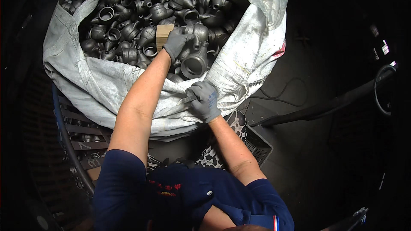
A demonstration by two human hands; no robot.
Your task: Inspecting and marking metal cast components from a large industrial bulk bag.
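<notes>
My left hand (176, 45), in a grey glove, reaches into a white woven bulk bag (107, 77) full of dark grey metal castings (160, 12). Its fingers curl against the narrow neck of one casting (194, 66), whose wide round mouth faces me. A light brown wooden block (164, 33) sits right beside that hand, on the castings. Over the bag's near rim, my right hand (204, 100), gloved the same way, is closed around a small flat grey metal strip (187, 99) that sticks out to the left. The rest of the strip is hidden in the fist.
Clear plastic lining (274, 8) hangs at the bag's far right edge. Below the bag's left side stands a slatted container (85, 145) with more metal parts inside. A dark plastic crate (259, 145) is at my right, and a thick dark hose (317, 107) runs off rightward.
</notes>
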